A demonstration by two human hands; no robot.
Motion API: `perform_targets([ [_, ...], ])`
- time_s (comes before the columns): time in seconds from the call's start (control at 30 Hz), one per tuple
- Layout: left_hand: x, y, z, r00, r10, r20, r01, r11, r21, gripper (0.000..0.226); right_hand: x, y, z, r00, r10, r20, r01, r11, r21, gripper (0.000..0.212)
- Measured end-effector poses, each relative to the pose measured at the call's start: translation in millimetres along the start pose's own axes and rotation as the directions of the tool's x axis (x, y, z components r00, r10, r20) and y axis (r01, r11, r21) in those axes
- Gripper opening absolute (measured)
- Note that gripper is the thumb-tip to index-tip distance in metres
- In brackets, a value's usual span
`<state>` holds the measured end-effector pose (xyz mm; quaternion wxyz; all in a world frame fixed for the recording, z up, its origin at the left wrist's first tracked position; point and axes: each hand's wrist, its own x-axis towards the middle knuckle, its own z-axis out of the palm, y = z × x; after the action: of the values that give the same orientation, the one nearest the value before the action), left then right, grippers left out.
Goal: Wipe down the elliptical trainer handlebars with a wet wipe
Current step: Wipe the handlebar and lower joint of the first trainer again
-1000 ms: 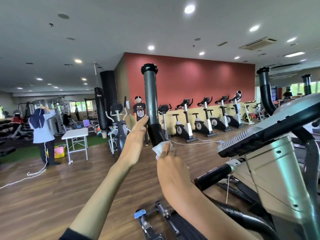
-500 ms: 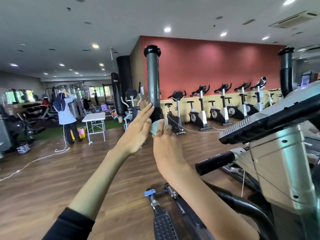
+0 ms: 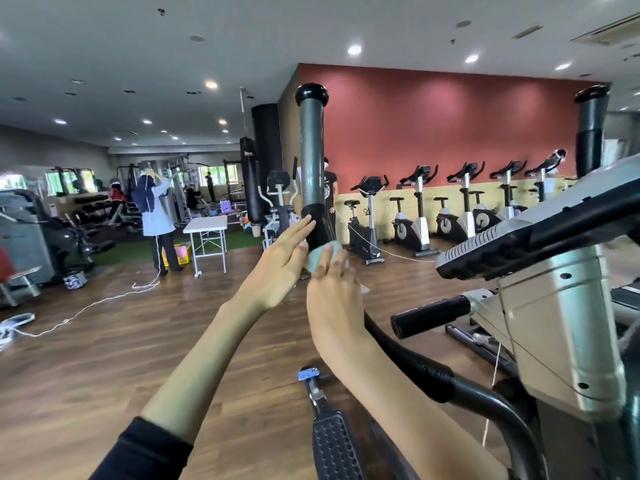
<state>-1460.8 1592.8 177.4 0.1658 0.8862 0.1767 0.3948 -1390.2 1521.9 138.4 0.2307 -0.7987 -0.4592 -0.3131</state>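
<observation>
The elliptical's left handlebar [image 3: 311, 150] stands upright in the middle, a grey tube with a black cap and a black lower sleeve. My left hand [image 3: 282, 263] lies with straight fingers against the sleeve's left side. My right hand [image 3: 332, 292] grips the bar just below and wraps a pale wet wipe [image 3: 320, 256] round it. The right handlebar [image 3: 590, 133] rises at the far right, untouched. A short black fixed grip [image 3: 431, 315] sticks out from the silver console column [image 3: 561, 323].
A foot pedal [image 3: 334, 445] lies below my arms. A white folding table [image 3: 207, 225], a person beside it, a punching bag and a row of exercise bikes [image 3: 415, 216] stand across the wooden floor. A white cord trails over the floor at left.
My view has swung left and lifted. Both hands stay on the lower part of the left handlebar; the right hand with the wipe sits slightly lower on the black sleeve.
</observation>
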Motion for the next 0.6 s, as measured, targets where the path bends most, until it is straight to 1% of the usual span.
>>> perform_targets([
  [0.07, -3, 0, 1, 1.0, -0.01, -0.01, 0.01, 1.0, -0.005, 0.042, 12, -5, -1, 1.0, 0.014, 0.022, -0.015, 0.999, 0.033, 0.046],
  [0.17, -8, -1, 5, 1.0, -0.012, -0.026, 0.012, 1.0, -0.017, 0.043, 10, 1, -2, 1.0, 0.028, -0.015, -0.027, 0.999, 0.032, 0.049],
  [0.27, -15, 2, 12, 0.999, -0.014, -0.037, 0.012, 0.999, -0.032, 0.044, -11, 14, 0, 0.996, -0.028, -0.084, 0.036, 0.995, 0.095, 0.053],
  [0.33, -20, 6, 17, 0.999, 0.016, -0.036, -0.017, 1.0, -0.018, 0.044, -32, 25, -1, 0.987, -0.053, -0.151, 0.075, 0.988, 0.139, 0.053],
  [0.37, -23, 9, 20, 0.999, 0.035, -0.034, -0.035, 0.999, -0.007, 0.045, -42, 32, -4, 0.981, -0.067, -0.184, 0.097, 0.983, 0.155, 0.05],
  [0.43, -28, 12, 27, 0.997, 0.065, -0.029, -0.064, 0.998, 0.022, 0.046, -64, 49, -5, 0.96, -0.114, -0.255, 0.162, 0.971, 0.176, 0.039],
  [0.47, -31, 13, 30, 0.996, 0.082, -0.025, -0.081, 0.996, 0.045, 0.047, -76, 60, -4, 0.954, -0.133, -0.268, 0.187, 0.965, 0.186, 0.042],
  [0.53, -34, 13, 35, 0.993, 0.113, -0.017, -0.111, 0.988, 0.106, 0.051, -96, 85, -2, 0.964, -0.162, -0.212, 0.204, 0.959, 0.195, 0.073],
  [0.57, -35, 12, 36, 0.993, 0.119, -0.016, -0.117, 0.985, 0.124, 0.052, -104, 95, -3, 0.968, -0.163, -0.19, 0.199, 0.962, 0.185, 0.078],
  [0.6, -35, 13, 37, 0.993, 0.12, -0.015, -0.117, 0.984, 0.136, 0.053, -111, 103, -3, 0.968, -0.169, -0.185, 0.201, 0.964, 0.173, 0.077],
])
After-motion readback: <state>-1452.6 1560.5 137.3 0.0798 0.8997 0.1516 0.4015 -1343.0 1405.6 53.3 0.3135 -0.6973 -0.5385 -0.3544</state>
